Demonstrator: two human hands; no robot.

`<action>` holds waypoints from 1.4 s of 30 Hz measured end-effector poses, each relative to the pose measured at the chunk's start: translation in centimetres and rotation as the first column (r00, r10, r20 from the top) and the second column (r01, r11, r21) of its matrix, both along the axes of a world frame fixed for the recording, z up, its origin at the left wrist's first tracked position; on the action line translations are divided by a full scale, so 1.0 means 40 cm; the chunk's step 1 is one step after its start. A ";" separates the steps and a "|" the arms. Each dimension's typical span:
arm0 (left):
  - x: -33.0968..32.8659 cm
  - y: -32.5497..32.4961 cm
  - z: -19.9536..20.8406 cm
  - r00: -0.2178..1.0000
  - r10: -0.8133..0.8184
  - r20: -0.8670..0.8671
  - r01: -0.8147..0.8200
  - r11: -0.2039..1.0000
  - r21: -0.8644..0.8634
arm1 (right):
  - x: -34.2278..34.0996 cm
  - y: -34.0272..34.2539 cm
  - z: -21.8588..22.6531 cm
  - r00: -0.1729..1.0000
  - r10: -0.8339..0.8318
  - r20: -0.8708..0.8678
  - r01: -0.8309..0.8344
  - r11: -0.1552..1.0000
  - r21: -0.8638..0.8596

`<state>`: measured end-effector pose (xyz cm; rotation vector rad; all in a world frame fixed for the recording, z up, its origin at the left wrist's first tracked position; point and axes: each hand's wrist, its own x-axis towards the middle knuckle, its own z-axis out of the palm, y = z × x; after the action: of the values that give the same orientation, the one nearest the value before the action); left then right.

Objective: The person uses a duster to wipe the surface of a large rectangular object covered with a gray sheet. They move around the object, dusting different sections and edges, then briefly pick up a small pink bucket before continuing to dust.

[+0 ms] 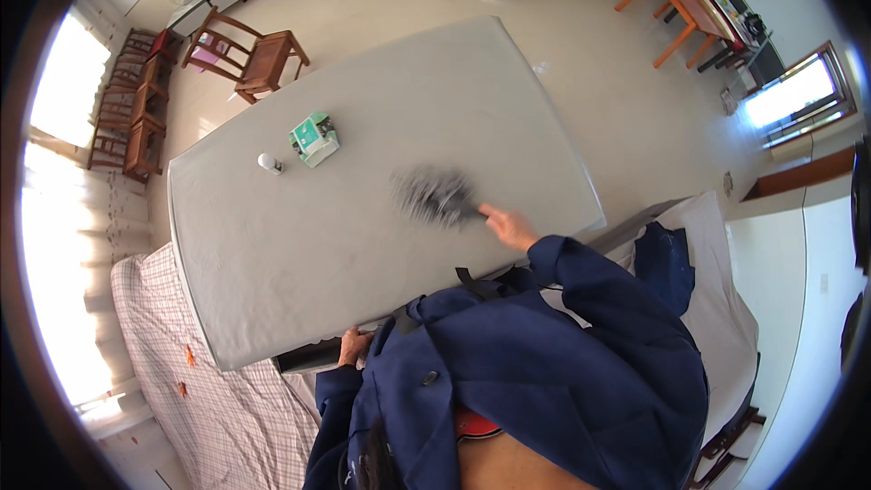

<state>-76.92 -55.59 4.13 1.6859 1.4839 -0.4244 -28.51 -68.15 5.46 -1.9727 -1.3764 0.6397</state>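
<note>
My right hand point(512, 227) is closed around the dark handle of a fluffy grey duster point(434, 195). The duster's head is over the grey-covered table point(381, 263), near its middle, and its fibres are smeared by motion. At the table's near edge, my left hand point(354, 346) is closed on the edge of a dark, pulled-out drawer point(307, 356); part of its fingers is hidden. Farther left on the tabletop stands a green and white box point(315, 138). Beside it is a small white bulb-shaped thing point(270, 163).
A wooden chair point(254, 59) stands by the table's far left side, with several more chairs point(136, 109) along the window. Checked cloth point(218, 408) covers a seat at the near left. A pale-covered seat point(712, 308) bearing dark blue cloth point(664, 268) is at my right.
</note>
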 end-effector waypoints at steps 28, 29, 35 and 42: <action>0.151 0.100 -0.007 0.939 -0.309 0.147 0.302 0.951 0.072 | -0.033 -0.452 0.102 0.925 -0.369 0.090 0.377 0.921 -0.101; 0.137 0.097 -0.018 0.941 -0.282 0.187 0.275 0.959 0.062 | -0.006 -0.476 0.081 0.842 -0.527 0.119 0.515 0.849 0.115; 0.127 0.097 -0.050 0.909 -0.366 0.198 0.355 0.931 0.090 | 0.067 -0.508 0.016 0.295 -0.919 0.263 0.945 0.321 0.060; 0.379 0.105 -0.012 0.791 -0.525 0.314 0.502 0.851 0.156 | -0.222 -0.377 0.079 0.804 -0.593 0.047 0.595 0.803 -0.048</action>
<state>-61.75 -51.40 3.64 2.0917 0.7717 -0.3392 -37.39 -83.25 8.63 -2.3041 -0.6730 0.3511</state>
